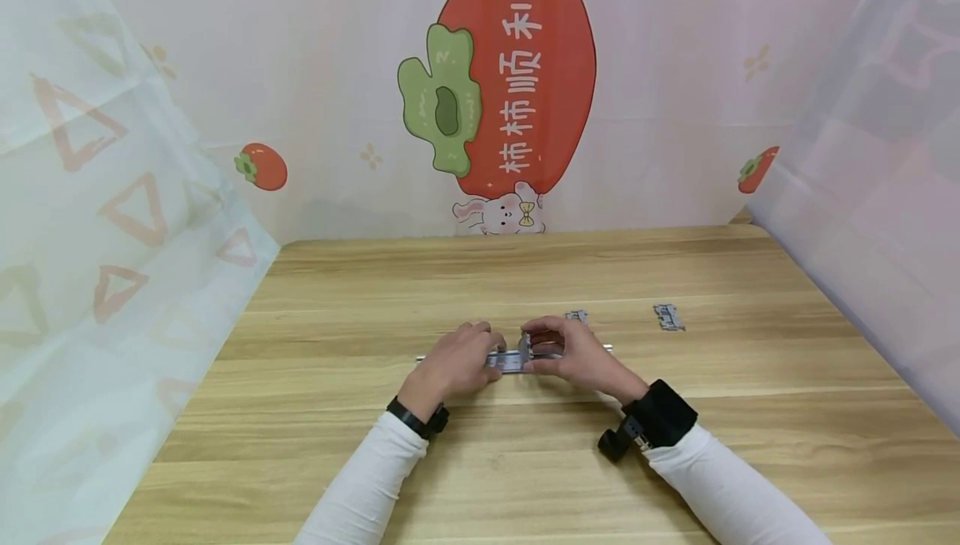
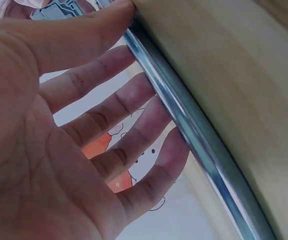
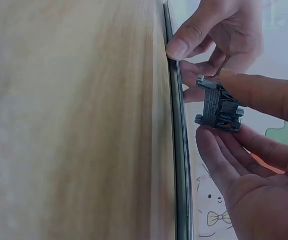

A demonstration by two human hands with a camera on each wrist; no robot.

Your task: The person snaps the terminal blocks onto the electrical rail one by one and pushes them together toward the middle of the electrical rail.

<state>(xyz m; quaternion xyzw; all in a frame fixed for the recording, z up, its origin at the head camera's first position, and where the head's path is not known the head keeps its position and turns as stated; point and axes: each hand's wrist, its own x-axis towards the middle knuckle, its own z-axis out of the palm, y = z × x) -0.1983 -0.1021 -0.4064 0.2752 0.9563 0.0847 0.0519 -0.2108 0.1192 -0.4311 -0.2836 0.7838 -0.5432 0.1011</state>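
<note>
A small grey block (image 1: 525, 347) is held near the centre of the head view, just above a metal rail (image 1: 510, 363), which is laid from left to right on the wooden table (image 1: 495, 470). The long axis of the block is turned crosswise to the rail, and in the right wrist view a narrow gap is seen between the two, so contact does not appear to be made. The block is clamped between the thumb and fingers of the right hand (image 1: 579, 358), with the palm kept to its right; by this hand it is carried, so this one is nearer. The rail is pinched by the left hand (image 1: 456, 364), just left of the block: its thumb is placed at the near edge and its fingertips at the far edge, with the fingers slightly spread. Farther out, a second block (image 1: 577, 317) is partly hidden behind the right hand, and a third block (image 1: 668, 317) is seen lying right of centre in the head view.
</note>
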